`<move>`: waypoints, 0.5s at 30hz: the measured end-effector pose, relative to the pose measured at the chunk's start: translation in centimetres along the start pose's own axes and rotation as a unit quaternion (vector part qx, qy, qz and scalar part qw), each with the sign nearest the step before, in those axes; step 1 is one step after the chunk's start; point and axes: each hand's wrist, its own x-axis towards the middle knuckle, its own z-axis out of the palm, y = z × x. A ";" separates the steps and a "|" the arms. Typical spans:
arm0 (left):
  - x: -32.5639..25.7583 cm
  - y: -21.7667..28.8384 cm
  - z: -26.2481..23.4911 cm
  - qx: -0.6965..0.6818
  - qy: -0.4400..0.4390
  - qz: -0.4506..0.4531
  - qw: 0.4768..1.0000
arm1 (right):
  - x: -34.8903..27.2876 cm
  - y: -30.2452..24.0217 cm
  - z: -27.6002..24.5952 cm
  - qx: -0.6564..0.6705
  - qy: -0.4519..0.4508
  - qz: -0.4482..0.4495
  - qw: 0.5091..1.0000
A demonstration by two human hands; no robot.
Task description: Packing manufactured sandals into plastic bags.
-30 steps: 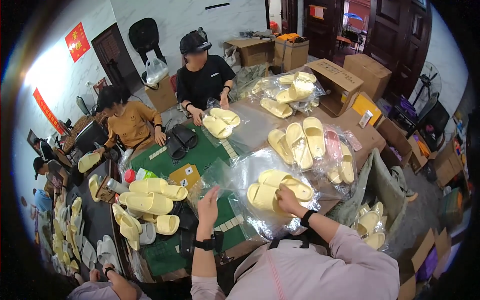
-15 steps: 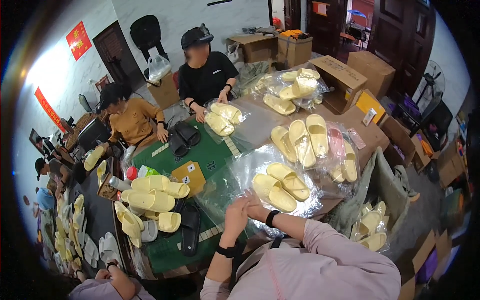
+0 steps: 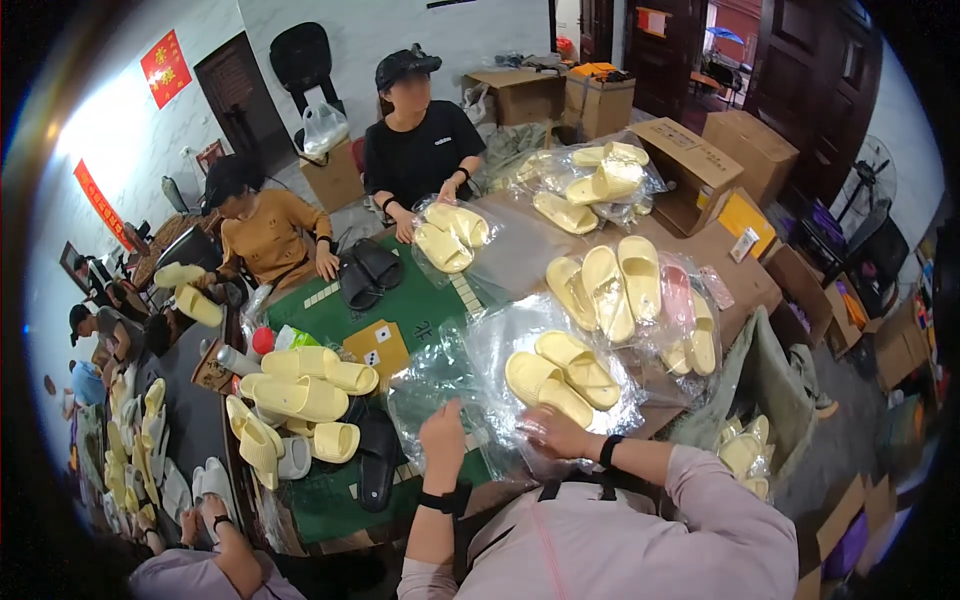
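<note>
My left hand [image 3: 443, 440] is closed, thumb side up, at the near edge of a clear plastic bag [image 3: 425, 385] and appears to pinch its film. My right hand [image 3: 555, 432] is smeared by motion beside the near end of a pair of pale yellow slippers [image 3: 550, 385]; its fingers cannot be made out. Those slippers lie side by side on clear, shiny plastic film. Behind them are more yellow slippers [image 3: 607, 295] and a pink slipper [image 3: 676, 295], partly wrapped in film.
Yellow slippers [image 3: 300, 395] are piled at the left, next to a black slipper [image 3: 376, 465] on the green table top [image 3: 330, 510]. Across the table a person in black [image 3: 420, 150] handles bagged slippers. A sack [image 3: 790, 400] with bagged slippers stands at the right. Cardboard boxes [image 3: 690, 165] stand behind.
My hands were together and have parted: the left went down and left, the right moved right toward the slippers. The plastic bag at the left now bulges up. A person at the far left moved two slippers.
</note>
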 end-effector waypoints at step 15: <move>-7.6 -0.3 6.1 0.045 -0.156 -0.075 0.984 | -4.4 11.0 6.6 0.154 0.056 0.519 0.839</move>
